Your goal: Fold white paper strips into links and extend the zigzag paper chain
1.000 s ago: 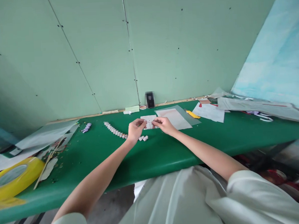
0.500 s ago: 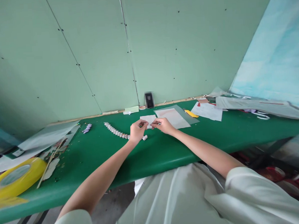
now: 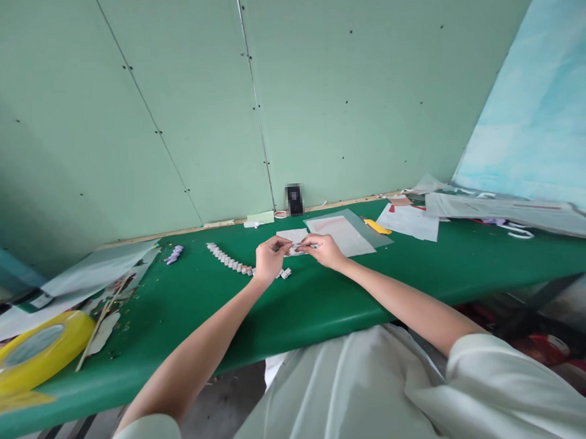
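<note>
Over the middle of the green-covered table, my left hand (image 3: 269,260) and my right hand (image 3: 327,250) face each other, fingertips pinched close together. Between them is a small white piece of paper (image 3: 295,249), gripped at either side and partly covered by the fingers. A square white sheet (image 3: 294,234) lies just behind the fingertips. To the left, a zigzag chain of folded paper pieces (image 3: 226,259) curves toward me and passes behind my left hand. Its end (image 3: 286,273) shows again to the right of my left wrist.
A yellow tape roll (image 3: 39,347) and a thin stick (image 3: 102,321) lie at the left. A purple folded piece (image 3: 174,254) is behind them. Right of my hands are a translucent sheet (image 3: 343,236), a yellow cutter (image 3: 377,227) and papers (image 3: 411,222). A dark phone-like object (image 3: 294,201) leans on the wall.
The view has shifted slightly, so everything sits a little lower and to the right. My fingertips have moved a little around the small white piece, still pinching it.
</note>
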The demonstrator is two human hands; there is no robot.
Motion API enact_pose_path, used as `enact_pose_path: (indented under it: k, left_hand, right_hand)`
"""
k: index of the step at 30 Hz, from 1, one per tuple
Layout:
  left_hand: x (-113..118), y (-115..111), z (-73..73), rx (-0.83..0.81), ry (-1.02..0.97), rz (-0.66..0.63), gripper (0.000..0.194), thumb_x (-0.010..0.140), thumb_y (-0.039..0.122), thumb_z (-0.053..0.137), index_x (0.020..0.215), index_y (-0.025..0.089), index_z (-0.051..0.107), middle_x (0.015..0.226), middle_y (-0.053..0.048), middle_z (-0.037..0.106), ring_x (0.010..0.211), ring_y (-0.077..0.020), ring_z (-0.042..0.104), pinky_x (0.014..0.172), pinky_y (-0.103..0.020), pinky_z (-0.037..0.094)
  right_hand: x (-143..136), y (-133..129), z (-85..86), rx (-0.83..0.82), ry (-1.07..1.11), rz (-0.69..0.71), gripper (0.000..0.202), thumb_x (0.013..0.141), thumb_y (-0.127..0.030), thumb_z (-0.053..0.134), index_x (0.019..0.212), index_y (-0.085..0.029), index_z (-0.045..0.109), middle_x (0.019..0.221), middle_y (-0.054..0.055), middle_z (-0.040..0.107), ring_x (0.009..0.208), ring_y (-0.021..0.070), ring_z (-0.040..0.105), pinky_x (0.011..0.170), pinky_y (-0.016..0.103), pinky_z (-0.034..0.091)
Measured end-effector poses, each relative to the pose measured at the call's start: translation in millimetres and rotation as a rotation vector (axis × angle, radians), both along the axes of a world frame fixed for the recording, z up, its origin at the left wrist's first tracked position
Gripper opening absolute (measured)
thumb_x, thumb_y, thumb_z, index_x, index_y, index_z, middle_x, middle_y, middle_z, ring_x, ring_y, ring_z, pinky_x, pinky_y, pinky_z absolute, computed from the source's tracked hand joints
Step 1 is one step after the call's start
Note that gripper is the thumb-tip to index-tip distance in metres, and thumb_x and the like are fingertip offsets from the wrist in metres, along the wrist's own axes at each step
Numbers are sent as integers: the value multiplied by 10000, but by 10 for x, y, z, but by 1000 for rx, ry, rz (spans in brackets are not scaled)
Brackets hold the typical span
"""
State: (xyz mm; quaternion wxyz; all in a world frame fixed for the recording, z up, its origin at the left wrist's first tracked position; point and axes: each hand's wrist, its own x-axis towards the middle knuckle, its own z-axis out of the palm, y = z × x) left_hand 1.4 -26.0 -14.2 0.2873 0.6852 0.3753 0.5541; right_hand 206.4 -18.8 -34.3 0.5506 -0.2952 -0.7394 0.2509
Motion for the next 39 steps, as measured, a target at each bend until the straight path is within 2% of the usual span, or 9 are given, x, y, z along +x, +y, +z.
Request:
enact_pose_path:
  k: [8,14,17,22,26,30,32,35,39]
  left_hand:
    - [-6,-26,17,17,22,36,175,846,374,740,846,199,753,709,-31,725,642,-192,679,650,-307,532]
    - [2,-53,40,-8,59,32,224,838,424,764,805,202,752,685,-33,717,609,-195,672,615,-310,531]
    - [23,-73,64,-52,19,-27,280,835,462,780,879,188,741,668,-21,695,586,-176,655,601,-298,533]
    - [60,-112,111,-126,-88,-257,474,754,481,875,1053,163,692,910,-60,738,711,-166,682,671,-312,593]
    - [65,-109,109,-163,-150,-302,464,742,494,891,982,154,686,845,-51,727,703,-165,684,668,-317,597]
    - [35,-65,101,-250,-211,-282,459,742,547,879,868,165,657,718,-12,681,599,-131,625,624,-304,572]
    - [16,-35,107,-289,-250,-280,473,737,563,876,845,170,636,672,5,646,589,-123,606,614,-291,556]
    - [-7,-3,130,-317,-320,-268,487,748,581,862,838,180,602,680,12,619,635,-124,622,643,-281,558]
    - [-18,-10,140,-407,-324,-296,529,748,534,890,1033,181,618,832,-26,681,695,-139,670,698,-323,605]
  right_hand:
    - [2,28,-13,35,-64,-14,365,922,-560,737,878,-205,811,872,84,784,826,240,744,776,350,581]
    - [24,-26,-5,323,-292,-117,267,1014,-430,657,1165,-235,760,1062,124,785,961,270,735,913,418,594]
    - [8,-64,-2,370,-325,-124,252,1034,-357,622,1229,-244,733,1115,123,790,1008,284,746,938,443,601]
    - [-64,-76,-46,117,-112,-96,299,992,-461,670,1174,-233,734,1103,99,801,965,272,785,886,399,640]
    - [-112,-67,-70,-97,62,77,383,922,-540,738,1122,-215,710,1017,82,804,871,259,796,802,381,661]
    - [-118,-91,-51,-155,109,96,392,896,-569,760,1055,-223,664,926,70,797,790,246,781,750,384,658]
    - [-105,-112,-18,-117,82,87,360,909,-560,752,1014,-229,660,957,78,789,788,239,772,734,380,651]
    - [-71,-130,39,97,3,28,282,937,-511,743,936,-231,710,1120,113,745,925,248,748,818,401,633]
    - [-19,-110,45,334,-101,-69,201,972,-432,727,959,-242,790,922,86,693,856,232,688,825,396,602]
